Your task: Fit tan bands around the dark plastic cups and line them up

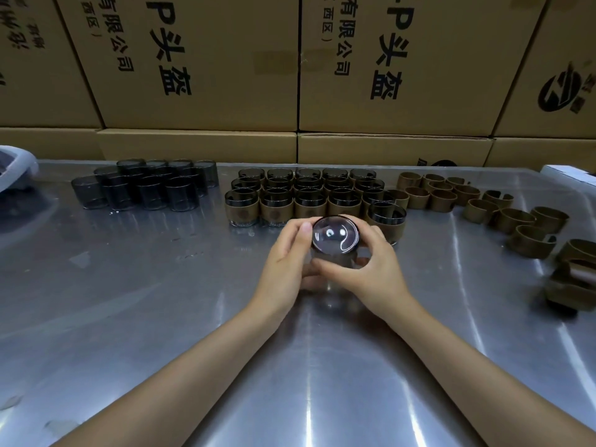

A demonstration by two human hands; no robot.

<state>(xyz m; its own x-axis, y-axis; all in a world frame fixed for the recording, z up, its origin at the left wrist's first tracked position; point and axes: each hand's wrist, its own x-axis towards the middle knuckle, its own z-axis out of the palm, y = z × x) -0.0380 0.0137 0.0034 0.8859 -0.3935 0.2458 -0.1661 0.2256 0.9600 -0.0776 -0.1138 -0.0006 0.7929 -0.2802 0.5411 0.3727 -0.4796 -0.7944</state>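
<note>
Dark plastic cups point(148, 185) without bands stand in a cluster at ten o'clock on the steel tabletop point(161, 317), with a white object point(14, 171) cut off by the frame edge to their left. At twelve o'clock, banded cups point(309, 196) stand in tidy rows, each with a tan band around its lower half. At the centre, the left hand point(287, 269) and the right hand point(371, 269) hold one dark cup point(335, 235), its round base tilted towards the camera. The fingers of both hands curl around its sides, the left thumb lying against the rim. Whether a band is on it cannot be told. Just beside it at one o'clock stands another banded cup point(387, 221). Loose tan bands point(477, 201) lie scattered from one to three o'clock. Cardboard boxes point(200, 66) with printed characters stack behind the tabletop.
</note>
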